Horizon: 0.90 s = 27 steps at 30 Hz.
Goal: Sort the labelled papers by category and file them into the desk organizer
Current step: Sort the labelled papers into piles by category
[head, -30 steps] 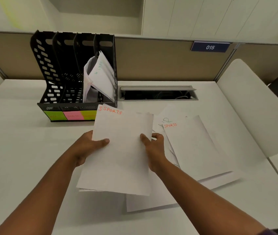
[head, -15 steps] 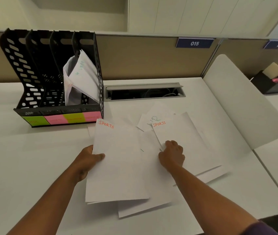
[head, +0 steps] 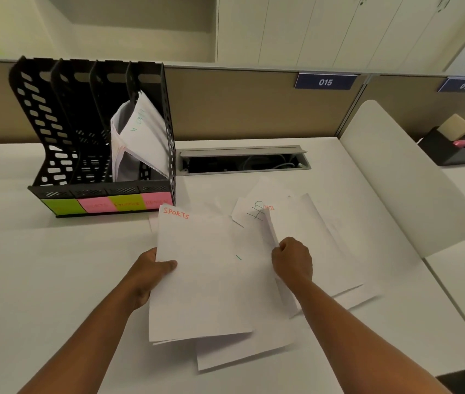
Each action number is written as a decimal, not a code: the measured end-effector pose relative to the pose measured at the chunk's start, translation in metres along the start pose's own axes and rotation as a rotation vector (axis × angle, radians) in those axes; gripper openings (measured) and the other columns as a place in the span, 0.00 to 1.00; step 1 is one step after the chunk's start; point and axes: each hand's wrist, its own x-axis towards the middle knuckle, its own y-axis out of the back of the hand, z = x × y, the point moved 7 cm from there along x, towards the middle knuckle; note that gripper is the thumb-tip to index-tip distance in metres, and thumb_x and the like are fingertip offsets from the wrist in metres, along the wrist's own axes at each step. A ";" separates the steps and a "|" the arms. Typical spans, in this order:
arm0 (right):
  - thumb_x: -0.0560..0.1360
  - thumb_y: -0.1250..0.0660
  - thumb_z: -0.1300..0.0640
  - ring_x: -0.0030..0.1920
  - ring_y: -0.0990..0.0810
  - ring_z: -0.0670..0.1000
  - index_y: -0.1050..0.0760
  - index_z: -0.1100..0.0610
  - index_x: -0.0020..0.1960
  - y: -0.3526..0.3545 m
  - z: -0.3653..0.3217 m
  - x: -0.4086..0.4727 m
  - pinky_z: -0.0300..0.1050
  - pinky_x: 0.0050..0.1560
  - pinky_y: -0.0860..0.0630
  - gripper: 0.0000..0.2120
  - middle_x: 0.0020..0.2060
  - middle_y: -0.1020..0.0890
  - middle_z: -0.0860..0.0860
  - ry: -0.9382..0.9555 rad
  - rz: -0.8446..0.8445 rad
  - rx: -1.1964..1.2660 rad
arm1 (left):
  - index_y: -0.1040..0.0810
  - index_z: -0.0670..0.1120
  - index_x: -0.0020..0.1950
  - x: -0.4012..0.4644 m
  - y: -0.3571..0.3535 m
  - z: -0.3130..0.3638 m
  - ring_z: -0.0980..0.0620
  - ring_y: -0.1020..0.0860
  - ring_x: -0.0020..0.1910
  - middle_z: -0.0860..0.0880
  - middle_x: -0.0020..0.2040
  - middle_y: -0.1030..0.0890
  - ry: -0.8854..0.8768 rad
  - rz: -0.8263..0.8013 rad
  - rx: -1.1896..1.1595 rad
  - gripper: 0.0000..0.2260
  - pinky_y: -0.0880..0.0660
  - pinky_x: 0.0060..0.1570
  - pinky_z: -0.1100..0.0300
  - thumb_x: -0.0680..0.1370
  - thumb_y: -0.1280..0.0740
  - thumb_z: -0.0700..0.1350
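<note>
My left hand (head: pixel 151 271) grips the left edge of a thin stack of white sheets (head: pixel 200 280) whose top page reads SPORTS in orange. My right hand (head: pixel 292 258) pinches the left edge of another sheet (head: pixel 310 243), also marked SPORTS in orange, and curls that edge up off the loose pile (head: pixel 242 351) on the desk. A sheet with green writing (head: pixel 254 213) shows beneath it. The black desk organizer (head: pixel 55 137) stands at the back left, with green and pink labels along its front. Papers (head: pixel 143 135) lean in its rightmost slot; the other slots look empty.
An open cable tray (head: pixel 242 162) is set into the white desk behind the pile. A white curved divider (head: pixel 404 177) rises on the right. Beyond it sits a dark box of stationery (head: pixel 458 143). A tan partition runs along the back.
My right hand let go of the stack in my left hand, moved right to the second SPORTS sheet, and has lifted its left edge. The view has swung slightly right.
</note>
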 end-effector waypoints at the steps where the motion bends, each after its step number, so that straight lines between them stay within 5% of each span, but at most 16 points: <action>1: 0.72 0.38 0.60 0.34 0.24 0.52 0.29 0.54 0.37 0.004 -0.009 -0.003 0.45 0.34 0.29 0.06 0.34 0.21 0.49 0.027 0.020 0.018 | 0.23 0.45 0.65 -0.002 0.000 0.001 0.40 0.15 0.51 0.44 0.55 0.15 -0.004 0.003 -0.018 0.13 0.18 0.49 0.46 0.80 0.31 0.38; 8: 0.72 0.37 0.59 0.29 0.31 0.49 0.30 0.56 0.37 -0.009 -0.094 -0.047 0.47 0.30 0.31 0.06 0.30 0.22 0.52 0.361 -0.052 -0.002 | 0.25 0.48 0.68 -0.021 -0.027 0.015 0.41 0.16 0.53 0.44 0.56 0.15 -0.041 -0.032 -0.159 0.15 0.18 0.47 0.48 0.82 0.35 0.39; 12: 0.75 0.34 0.58 0.31 0.25 0.49 0.28 0.52 0.39 -0.034 -0.125 -0.071 0.46 0.33 0.24 0.07 0.32 0.22 0.48 0.461 -0.178 0.094 | 0.29 0.52 0.70 -0.036 -0.048 0.027 0.42 0.18 0.56 0.45 0.59 0.18 -0.101 -0.047 -0.115 0.15 0.18 0.53 0.44 0.83 0.37 0.43; 15: 0.78 0.31 0.53 0.35 0.21 0.47 0.26 0.49 0.43 -0.052 -0.140 -0.088 0.40 0.39 0.21 0.07 0.36 0.21 0.43 0.526 -0.260 0.151 | 0.29 0.55 0.71 -0.042 -0.053 0.031 0.43 0.19 0.59 0.47 0.61 0.19 -0.105 -0.064 -0.201 0.15 0.21 0.60 0.40 0.84 0.38 0.53; 18: 0.79 0.30 0.53 0.37 0.20 0.44 0.26 0.46 0.46 -0.061 -0.147 -0.098 0.33 0.43 0.24 0.06 0.38 0.21 0.39 0.592 -0.270 0.207 | 0.27 0.57 0.69 -0.047 -0.054 0.034 0.48 0.19 0.60 0.52 0.60 0.17 -0.153 -0.059 -0.208 0.23 0.21 0.60 0.47 0.77 0.35 0.65; 20: 0.78 0.28 0.52 0.38 0.20 0.43 0.26 0.45 0.47 -0.065 -0.146 -0.101 0.31 0.43 0.24 0.07 0.38 0.21 0.37 0.612 -0.311 0.241 | 0.26 0.56 0.68 -0.049 -0.048 0.034 0.49 0.18 0.58 0.53 0.58 0.16 -0.200 0.027 -0.154 0.20 0.19 0.56 0.52 0.78 0.35 0.63; 23: 0.75 0.26 0.51 0.42 0.19 0.43 0.24 0.45 0.48 -0.061 -0.144 -0.100 0.33 0.43 0.23 0.07 0.41 0.19 0.39 0.636 -0.317 0.334 | 0.24 0.54 0.65 -0.046 -0.032 0.033 0.48 0.20 0.61 0.53 0.59 0.17 -0.217 0.108 -0.144 0.10 0.23 0.64 0.48 0.85 0.39 0.49; 27: 0.73 0.24 0.49 0.65 0.26 0.52 0.28 0.50 0.69 -0.036 -0.109 -0.065 0.48 0.63 0.28 0.27 0.66 0.24 0.47 0.372 -0.069 0.341 | 0.22 0.48 0.67 -0.042 -0.015 0.028 0.45 0.17 0.57 0.49 0.58 0.15 -0.190 0.117 -0.225 0.12 0.22 0.63 0.44 0.84 0.36 0.46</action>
